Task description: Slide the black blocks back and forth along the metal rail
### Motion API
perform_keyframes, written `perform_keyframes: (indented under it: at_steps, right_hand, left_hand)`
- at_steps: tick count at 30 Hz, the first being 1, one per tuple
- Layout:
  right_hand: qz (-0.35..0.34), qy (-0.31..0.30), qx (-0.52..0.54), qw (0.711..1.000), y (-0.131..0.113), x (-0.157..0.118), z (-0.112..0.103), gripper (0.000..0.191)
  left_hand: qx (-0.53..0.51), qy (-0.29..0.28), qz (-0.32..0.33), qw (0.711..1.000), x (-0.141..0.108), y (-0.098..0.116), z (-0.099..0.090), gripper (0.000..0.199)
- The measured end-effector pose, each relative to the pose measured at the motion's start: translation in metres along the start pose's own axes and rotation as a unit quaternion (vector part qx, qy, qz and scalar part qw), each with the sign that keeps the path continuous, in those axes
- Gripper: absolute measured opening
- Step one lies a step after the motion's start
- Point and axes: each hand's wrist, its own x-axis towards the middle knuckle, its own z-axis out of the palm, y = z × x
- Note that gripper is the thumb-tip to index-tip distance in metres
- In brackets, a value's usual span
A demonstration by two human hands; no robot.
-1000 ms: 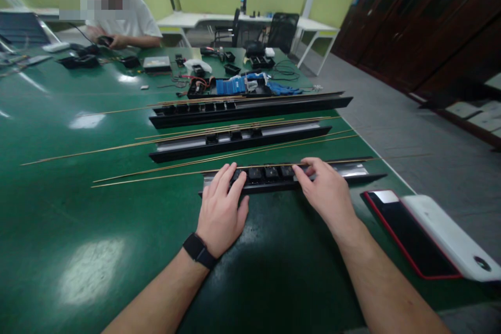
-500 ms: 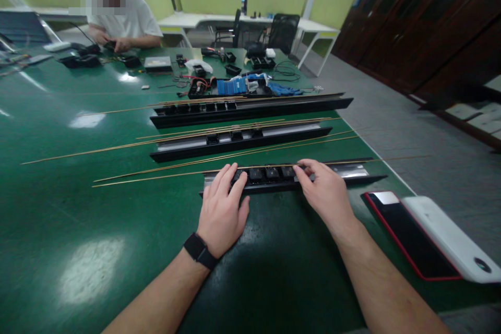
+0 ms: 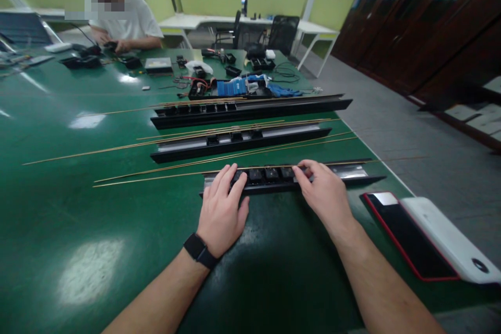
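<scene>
The nearest black channel [image 3: 274, 188] has a silvery inside and lies crosswise before me. Several black square blocks [image 3: 271, 173] sit in it in a row. A thin brass-coloured rod [image 3: 156, 179] runs along the channel's top and sticks out past both its ends. My left hand [image 3: 223, 203], with a dark watch on the wrist, rests its outstretched fingers over the channel's left part, covering a block and some of the rod. Farther right, my right hand [image 3: 323, 188] pinches the rod between thumb and forefinger beside the rightmost visible block; the fingertips' exact contact is partly hidden.
Beyond lie a middle channel [image 3: 242, 145] and a far channel [image 3: 254, 111], with loose rods [image 3: 97, 152] along them. Farther back are a blue-wrapped pack [image 3: 231, 86] and wires. A red-edged phone-like slab [image 3: 410, 237] and a white one [image 3: 450, 240] lie right. A person [image 3: 129, 23] works opposite.
Both hands keep almost the same place on the channel and rod. The view has shifted very slightly. Across the table, the person's hands have moved a little.
</scene>
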Motion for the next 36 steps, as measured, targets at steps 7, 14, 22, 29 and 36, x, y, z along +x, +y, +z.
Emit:
perform_keyframes:
  at_steps: [7,14,22,29,36]
  right_hand:
    - [0.012,-0.004,-0.008,1.0,0.0,0.001,-0.0011,0.032]
    - [0.0,-0.006,0.003,1.0,-0.0002,0.0016,-0.0021,0.035]
    - [-0.005,-0.003,0.041,0.999,0.0023,0.0016,0.0012,0.035]
    - [-0.018,0.006,0.044,0.999,0.0013,0.0007,0.002,0.034]
    - [-0.007,0.003,0.015,1.0,-0.0009,0.0,0.0001,0.032]
  left_hand:
    - [-0.001,0.001,0.0,1.0,0.0003,0.0007,-0.0006,0.048]
    - [-0.01,-0.001,-0.001,1.0,0.0005,0.0002,-0.001,0.048]
    - [-0.003,-0.005,-0.004,1.0,0.0003,0.0007,-0.0007,0.048]
    - [-0.004,-0.004,-0.001,1.0,0.0,-0.0006,-0.0004,0.047]
    - [-0.004,-0.003,-0.003,1.0,0.0,0.0005,-0.0009,0.047]
